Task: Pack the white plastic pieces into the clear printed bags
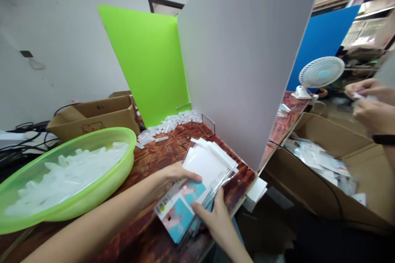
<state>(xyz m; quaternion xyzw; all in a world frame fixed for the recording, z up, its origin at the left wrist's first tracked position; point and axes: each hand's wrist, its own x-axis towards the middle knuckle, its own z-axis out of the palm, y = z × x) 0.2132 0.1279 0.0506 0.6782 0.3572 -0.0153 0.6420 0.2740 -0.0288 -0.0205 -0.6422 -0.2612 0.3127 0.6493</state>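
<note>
A stack of printed cards (pixel 180 218) in clear plastic sleeves lies tilted over the table's front part, blue and pink with a barcode and a round hole. My left hand (pixel 182 172) closes on its far left side, thumb across the top. Along the near right edge my right hand (pixel 216 218) grips the same stack, thumb on the printed face. Beyond the fingers, white cards or backings (pixel 206 160) fan out in clear sleeves. How the lower layers sit is hidden.
On the left stands a green basin (pixel 123 172) of white plastic pieces (pixel 77 172). More pieces (pixel 173 122) lie by the green panel (pixel 151 61). A grey partition (pixel 240 57) rises ahead. At right are a carton (pixel 367 172), a fan (pixel 321 72) and another person's hands (pixel 370 102).
</note>
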